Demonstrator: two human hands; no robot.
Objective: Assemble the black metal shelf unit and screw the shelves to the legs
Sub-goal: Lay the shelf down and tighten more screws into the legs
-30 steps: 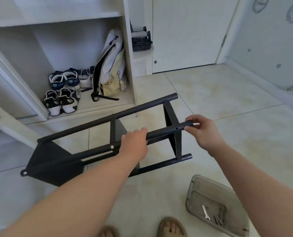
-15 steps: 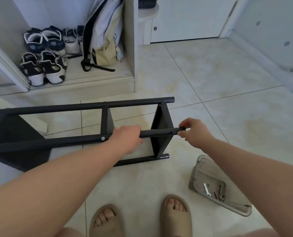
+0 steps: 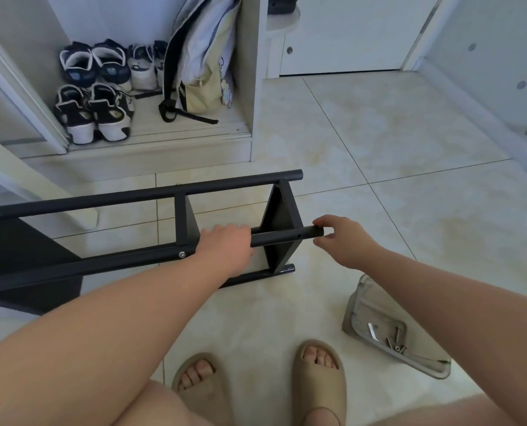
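The black metal shelf unit [image 3: 151,195] lies on its side on the tiled floor, legs running left to right, with black shelf plates between them. My left hand [image 3: 225,245] is shut around the near upper leg [image 3: 280,236], just right of a silver screw [image 3: 181,255]. My right hand [image 3: 342,238] has thumb and fingers apart around that leg's right end, touching the tip. An empty screw hole shows in the leg between my hands. A clear plastic tray [image 3: 376,309] at lower right holds a small wrench [image 3: 372,331] and several screws [image 3: 396,344].
An open white cabinet [image 3: 247,87] at the back holds several shoes [image 3: 93,112] and a backpack [image 3: 200,66]. A white door [image 3: 348,32] and wall stand to the right. My feet in beige slippers [image 3: 319,382] are on the floor below the shelf.
The shelf unit has come down from a tilted, lifted pose to lie level on the floor. My right hand's grip on the leg end has loosened, fingers now apart.
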